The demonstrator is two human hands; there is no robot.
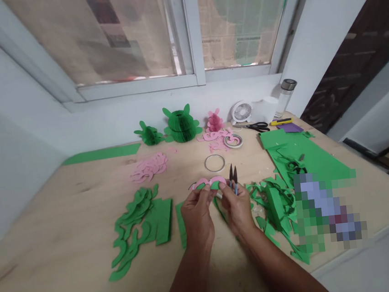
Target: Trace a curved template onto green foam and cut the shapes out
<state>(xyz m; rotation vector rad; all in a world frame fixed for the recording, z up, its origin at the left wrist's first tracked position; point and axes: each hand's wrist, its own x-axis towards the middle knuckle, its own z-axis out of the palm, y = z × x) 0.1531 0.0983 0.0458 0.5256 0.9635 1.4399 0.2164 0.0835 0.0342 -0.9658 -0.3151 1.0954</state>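
Observation:
A small curved paper cutout (215, 181), pink with green, is pinched between both hands at the middle of the table. My left hand (198, 214) is closed on its left end with thumb and fingers. My right hand (237, 208) grips its right end. A pair of small scissors (233, 179) also sits in the right hand, dark blades pointing up and away; its handles are mostly hidden by the fingers. Left of my hands lie green paper cutouts (131, 244) and a stack of green paper (162, 220). Green paper scraps (275, 202) are heaped on the right.
Pink cutouts (150, 166), a tape ring (215, 163) and a tape roll (233, 141) lie beyond my hands. Along the wall stand green honeycomb figures (180, 126), a pink one (214, 121), a fan (241, 111) and a bottle (285, 97). Black scissors (257, 126) and a yellow cutter (281, 121) lie right.

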